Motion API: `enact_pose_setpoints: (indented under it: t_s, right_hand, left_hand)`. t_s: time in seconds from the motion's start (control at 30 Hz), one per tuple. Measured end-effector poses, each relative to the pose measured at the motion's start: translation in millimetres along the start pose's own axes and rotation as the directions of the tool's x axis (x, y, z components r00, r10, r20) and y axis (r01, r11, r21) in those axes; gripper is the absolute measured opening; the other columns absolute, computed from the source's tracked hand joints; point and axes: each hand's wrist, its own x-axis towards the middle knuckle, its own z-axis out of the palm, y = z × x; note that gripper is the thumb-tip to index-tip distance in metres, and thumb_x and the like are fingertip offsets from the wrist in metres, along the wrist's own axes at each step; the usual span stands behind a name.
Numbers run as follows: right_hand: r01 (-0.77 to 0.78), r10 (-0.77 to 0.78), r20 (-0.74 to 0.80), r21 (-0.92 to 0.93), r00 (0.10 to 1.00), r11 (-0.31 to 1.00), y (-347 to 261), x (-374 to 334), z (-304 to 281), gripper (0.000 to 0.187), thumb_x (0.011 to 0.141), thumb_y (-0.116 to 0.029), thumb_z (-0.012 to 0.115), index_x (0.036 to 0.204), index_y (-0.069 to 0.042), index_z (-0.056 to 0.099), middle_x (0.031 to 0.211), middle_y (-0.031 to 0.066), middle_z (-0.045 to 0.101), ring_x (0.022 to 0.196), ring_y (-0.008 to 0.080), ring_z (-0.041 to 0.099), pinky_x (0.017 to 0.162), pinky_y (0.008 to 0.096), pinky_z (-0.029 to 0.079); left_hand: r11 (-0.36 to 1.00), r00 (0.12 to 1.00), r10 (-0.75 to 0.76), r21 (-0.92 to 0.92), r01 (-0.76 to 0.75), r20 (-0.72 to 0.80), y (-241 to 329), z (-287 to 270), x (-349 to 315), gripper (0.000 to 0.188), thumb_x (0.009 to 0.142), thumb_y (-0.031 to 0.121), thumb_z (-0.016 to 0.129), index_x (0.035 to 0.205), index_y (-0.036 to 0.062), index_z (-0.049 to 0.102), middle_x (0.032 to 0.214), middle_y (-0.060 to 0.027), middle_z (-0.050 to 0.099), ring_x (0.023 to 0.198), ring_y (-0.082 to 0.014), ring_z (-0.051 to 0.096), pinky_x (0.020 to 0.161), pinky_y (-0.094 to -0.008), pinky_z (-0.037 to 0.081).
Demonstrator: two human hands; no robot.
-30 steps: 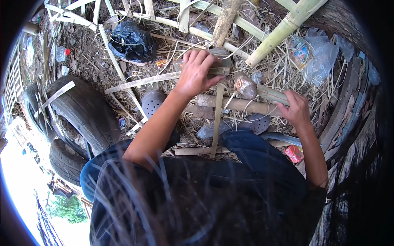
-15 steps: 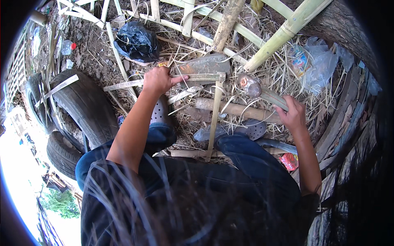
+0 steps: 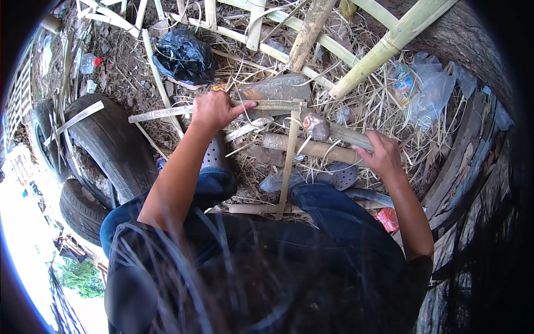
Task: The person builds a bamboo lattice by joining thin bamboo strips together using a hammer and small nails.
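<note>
My left hand (image 3: 213,111) is closed around a flat bamboo strip (image 3: 275,105), its thumb stretched along the top. At its right end this strip meets a second bamboo strip (image 3: 288,158), which runs down toward my legs at about a right angle. The joined end lies at the edge of a grey slab (image 3: 281,88) on the ground. My right hand (image 3: 382,153) grips the handle of a hammer (image 3: 316,126) with a rounded, rusty-looking head. The head is just right of the joint, and I cannot tell whether it touches.
A thick bamboo pole (image 3: 384,47) slants in at the upper right, beside a bamboo lattice (image 3: 239,36). A round bamboo piece (image 3: 311,148) lies before my knees. Old tyres (image 3: 111,147) stand at left; a black plastic bag (image 3: 183,55) and clear plastic (image 3: 436,89) litter the straw.
My right hand has swung the hammer leftward, so its head is now close to the strips' joint. My left hand still holds the strip in nearly the same place.
</note>
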Motion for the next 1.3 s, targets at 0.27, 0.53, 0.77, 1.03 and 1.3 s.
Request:
enact_pose_setpoints:
  t_s: [0.27,0.53,0.77,1.03,1.3]
  right_hand:
    - [0.111,-0.111,-0.025,-0.015,0.993,0.994,8,-1,10,0.040,0.071,-0.025,0.081,0.096,-0.003,0.060,0.085,0.0136,0.065,0.072,0.0309,0.066,0.062,0.0393,0.054]
    - [0.195,-0.198,-0.028,-0.077,0.980,0.978,3,-7,3,0.045,0.068,-0.024,0.080,0.100,-0.003,0.059,0.087,0.0137,0.064,0.078,0.0311,0.067,0.067,0.0412,0.054]
    - [0.057,-0.051,0.058,-0.103,0.997,0.993,10,2,5,0.047,0.065,-0.024,0.081,0.101,-0.003,0.058,0.085,0.0122,0.062,0.075,0.0311,0.065,0.064,0.0411,0.053]
    - [0.205,-0.205,0.013,-0.091,0.979,0.975,7,-3,3,0.050,0.065,-0.026,0.081,0.103,-0.002,0.059,0.085,0.0120,0.062,0.075,0.0307,0.065,0.065,0.0414,0.053]
    - [-0.012,0.028,0.127,-0.121,0.992,0.993,1,-4,11,0.050,0.066,-0.029,0.080,0.102,-0.001,0.060,0.092,0.0167,0.065,0.079,0.0335,0.067,0.069,0.0416,0.055]
  left_hand:
    - [1.000,1.000,-0.001,0.003,0.001,0.017,-6,13,6,0.097,0.071,0.093,0.035,0.061,0.0022,0.068,0.065,-0.0188,0.066,0.069,-0.0335,0.069,0.067,-0.0440,0.055]
    - [1.000,1.000,0.020,-0.004,-0.020,-0.024,-7,13,9,0.099,0.069,0.094,0.034,0.061,0.0018,0.067,0.063,-0.0184,0.065,0.068,-0.0336,0.069,0.066,-0.0441,0.054]
    - [1.000,1.000,0.012,0.000,-0.012,0.006,-6,19,10,0.101,0.066,0.097,0.030,0.059,0.0025,0.066,0.063,-0.0170,0.065,0.068,-0.0317,0.069,0.065,-0.0432,0.054]
    - [1.000,1.000,0.019,-0.008,-0.019,0.012,-8,17,12,0.101,0.067,0.096,0.031,0.061,0.0009,0.066,0.063,-0.0190,0.064,0.069,-0.0344,0.069,0.067,-0.0455,0.054]
    - [1.000,1.000,0.021,-0.018,-0.021,-0.013,-8,18,14,0.100,0.068,0.095,0.033,0.059,-0.0004,0.063,0.060,-0.0204,0.062,0.068,-0.0374,0.068,0.066,-0.0478,0.053]
